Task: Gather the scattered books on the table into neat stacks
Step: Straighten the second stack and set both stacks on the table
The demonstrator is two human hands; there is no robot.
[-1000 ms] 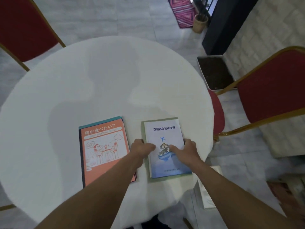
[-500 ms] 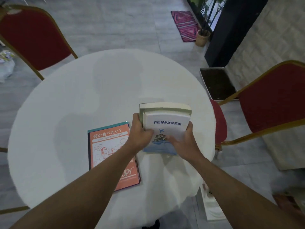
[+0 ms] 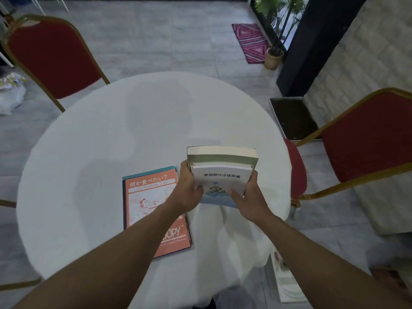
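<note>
A small stack of books is held above the white round table (image 3: pixel 111 141): a white-and-blue booklet (image 3: pixel 220 178) with a plane drawing on top, a thick green-covered book (image 3: pixel 223 153) beneath it. My left hand (image 3: pixel 189 188) grips the stack's left side and my right hand (image 3: pixel 247 197) grips its right side. The stack is tilted with its far end up. An orange book (image 3: pixel 147 197) with a cartoon cover lies flat on the table to the left, over a teal-edged book; my left forearm crosses its near corner.
Red chairs with gold frames stand at the far left (image 3: pixel 53 61) and at the right (image 3: pixel 365 141). A dark tray (image 3: pixel 294 119) lies on the floor by the right chair. A potted plant (image 3: pixel 274 56) and a pink rug (image 3: pixel 252 43) are further back.
Both hands have lifted the booklet and the green book off the table and tilted them up. The orange book has stayed in place.
</note>
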